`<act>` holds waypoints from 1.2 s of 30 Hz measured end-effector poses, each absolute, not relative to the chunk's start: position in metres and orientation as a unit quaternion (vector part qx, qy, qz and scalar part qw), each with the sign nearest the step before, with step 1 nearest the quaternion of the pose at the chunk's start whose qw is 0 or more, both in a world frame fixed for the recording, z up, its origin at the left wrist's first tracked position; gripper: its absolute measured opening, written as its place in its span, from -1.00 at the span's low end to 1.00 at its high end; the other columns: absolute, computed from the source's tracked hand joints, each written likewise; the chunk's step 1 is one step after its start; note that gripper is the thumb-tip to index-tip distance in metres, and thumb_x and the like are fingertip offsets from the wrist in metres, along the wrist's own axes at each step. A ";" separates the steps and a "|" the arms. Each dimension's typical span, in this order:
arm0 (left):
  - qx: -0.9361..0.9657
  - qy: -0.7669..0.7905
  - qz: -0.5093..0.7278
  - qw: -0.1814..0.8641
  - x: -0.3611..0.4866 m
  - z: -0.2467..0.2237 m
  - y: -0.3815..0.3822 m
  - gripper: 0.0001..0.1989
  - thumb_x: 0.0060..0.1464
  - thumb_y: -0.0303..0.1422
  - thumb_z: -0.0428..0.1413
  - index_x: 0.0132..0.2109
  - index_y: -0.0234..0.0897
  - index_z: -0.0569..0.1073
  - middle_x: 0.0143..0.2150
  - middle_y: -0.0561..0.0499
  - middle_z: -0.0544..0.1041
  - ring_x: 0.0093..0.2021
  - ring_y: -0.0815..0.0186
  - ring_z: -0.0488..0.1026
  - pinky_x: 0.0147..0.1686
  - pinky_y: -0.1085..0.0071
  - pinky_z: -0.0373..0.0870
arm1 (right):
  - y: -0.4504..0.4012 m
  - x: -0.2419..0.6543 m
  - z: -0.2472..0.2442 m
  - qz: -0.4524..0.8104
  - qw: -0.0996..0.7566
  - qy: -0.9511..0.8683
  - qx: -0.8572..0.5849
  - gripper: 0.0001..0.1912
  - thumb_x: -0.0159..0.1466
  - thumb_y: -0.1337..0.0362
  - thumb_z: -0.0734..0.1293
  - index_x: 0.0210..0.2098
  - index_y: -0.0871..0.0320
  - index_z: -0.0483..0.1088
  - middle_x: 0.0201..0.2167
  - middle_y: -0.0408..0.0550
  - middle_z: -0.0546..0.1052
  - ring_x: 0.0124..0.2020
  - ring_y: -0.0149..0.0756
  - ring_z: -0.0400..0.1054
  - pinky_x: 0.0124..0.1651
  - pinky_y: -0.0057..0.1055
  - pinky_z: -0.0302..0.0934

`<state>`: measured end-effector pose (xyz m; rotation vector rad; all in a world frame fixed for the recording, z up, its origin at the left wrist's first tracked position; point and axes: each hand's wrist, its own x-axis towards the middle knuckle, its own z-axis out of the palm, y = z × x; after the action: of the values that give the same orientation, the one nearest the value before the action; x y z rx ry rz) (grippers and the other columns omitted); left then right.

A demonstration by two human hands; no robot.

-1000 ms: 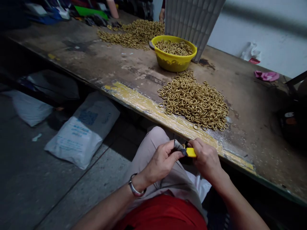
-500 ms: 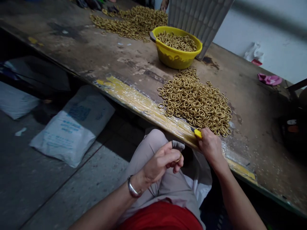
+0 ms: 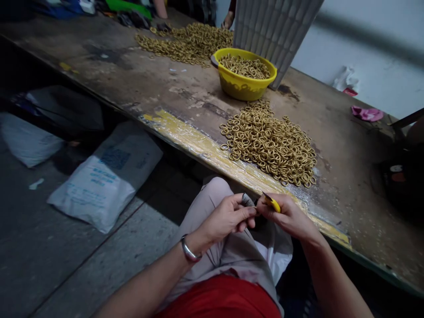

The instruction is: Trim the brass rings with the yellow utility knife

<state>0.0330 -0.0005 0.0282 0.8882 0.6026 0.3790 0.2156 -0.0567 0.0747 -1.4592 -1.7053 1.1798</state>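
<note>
My left hand [image 3: 232, 215], with a grey cover on one finger, pinches a gold-coloured ring [image 3: 254, 207] that is mostly hidden by the fingers. Close against it is my right hand [image 3: 287, 214], closed around a small yellow-handled knife [image 3: 273, 203] whose dark blade points up and to the left. The fingertips of both hands meet at the ring, over my lap just off the table edge. On the table beyond them lies a heap of gold rings [image 3: 271, 141].
A yellow basin [image 3: 243, 90] of rings stands behind the heap, before a grey ridged panel [image 3: 271, 35]. Farther back lie another ring pile [image 3: 188, 44] and a co-worker's hand [image 3: 228, 20]. White sacks [image 3: 102, 185] rest on the floor at left. A pink cloth [image 3: 367, 113] lies at right.
My right hand has come away from the heap's near edge, down and left to my left hand, bringing the knife. My left hand still pinches at about the same place; the view has shifted slightly.
</note>
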 end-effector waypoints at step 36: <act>0.558 0.252 0.168 0.772 0.015 0.063 -0.027 -0.88 -0.03 -0.46 0.21 -0.45 -0.33 0.41 -0.51 0.10 0.35 -0.48 0.45 0.22 -0.47 0.53 0.16 | -0.076 0.245 0.046 -0.042 -0.022 -0.534 -0.844 -0.79 0.17 0.54 0.21 -0.29 0.21 0.41 -0.40 0.03 0.50 -0.46 -0.26 0.32 -0.42 -0.38 -0.06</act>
<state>0.0146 -0.0274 0.0629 1.2098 0.5470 0.3649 0.2449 -0.0756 0.0457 -2.6896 -1.7020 -0.1337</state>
